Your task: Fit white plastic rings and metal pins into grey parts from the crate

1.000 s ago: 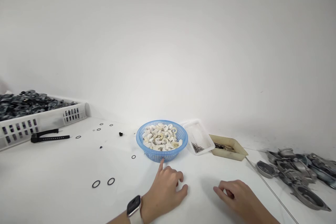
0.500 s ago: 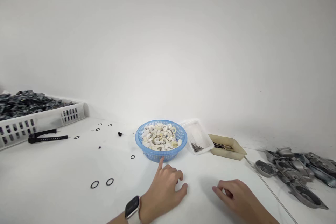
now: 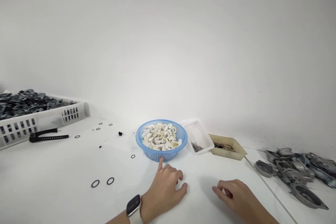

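Note:
My left hand (image 3: 166, 189), with a watch (image 3: 133, 205) on its wrist, is at the bottom centre. Its index finger points out to the near side of the blue basket (image 3: 147, 154), and the other fingers are loosely bent with nothing between them and the thumb. The basket holds many white curved pieces (image 3: 160, 136). My right hand (image 3: 233, 194) rests over the white table (image 3: 65, 168) at the lower right, fingers curled in toward the thumb. Nothing shows in its grasp. Behind it lie a white tray (image 3: 196, 134) with metal pins and a beige tray (image 3: 236, 150).
Black rings (image 3: 110, 181) and small black parts (image 3: 120, 133) are scattered at the left. A black strap (image 3: 49, 136) lies beside a white crate (image 3: 47, 119) of dark parts. Metal castings (image 3: 296, 171) are piled at the right, near a thin rod (image 3: 270, 189).

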A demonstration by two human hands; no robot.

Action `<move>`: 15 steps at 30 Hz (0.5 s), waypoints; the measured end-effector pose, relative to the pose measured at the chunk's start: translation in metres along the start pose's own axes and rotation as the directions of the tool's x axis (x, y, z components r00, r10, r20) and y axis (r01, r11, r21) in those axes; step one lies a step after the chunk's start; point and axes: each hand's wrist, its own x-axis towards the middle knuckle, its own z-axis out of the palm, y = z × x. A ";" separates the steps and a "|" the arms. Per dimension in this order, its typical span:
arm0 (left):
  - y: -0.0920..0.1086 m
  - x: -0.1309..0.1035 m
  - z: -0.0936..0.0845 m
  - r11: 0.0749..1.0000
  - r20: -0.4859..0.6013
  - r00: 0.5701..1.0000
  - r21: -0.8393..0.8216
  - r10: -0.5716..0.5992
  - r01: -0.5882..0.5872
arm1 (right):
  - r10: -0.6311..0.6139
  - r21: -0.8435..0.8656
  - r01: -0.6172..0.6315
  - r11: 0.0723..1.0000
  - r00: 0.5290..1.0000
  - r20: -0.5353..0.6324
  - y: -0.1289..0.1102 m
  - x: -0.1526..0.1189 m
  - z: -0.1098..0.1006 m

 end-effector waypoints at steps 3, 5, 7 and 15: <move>0.001 0.000 0.000 1.000 -0.002 1.000 0.001 -0.009 0.009 | 0.007 0.004 -0.007 1.000 1.000 0.013 -0.001 0.001 -0.001; 0.001 -0.001 0.000 1.000 0.000 1.000 0.004 -0.014 0.014 | 0.012 0.001 -0.013 1.000 1.000 0.021 -0.002 0.001 -0.003; 0.001 -0.001 0.000 1.000 0.004 1.000 0.008 -0.007 0.007 | 0.016 -0.003 -0.016 1.000 1.000 0.027 -0.003 0.000 -0.003; 0.001 -0.001 0.000 1.000 -0.004 1.000 0.000 -0.010 0.010 | -0.010 0.016 0.011 1.000 1.000 -0.013 -0.002 -0.001 -0.002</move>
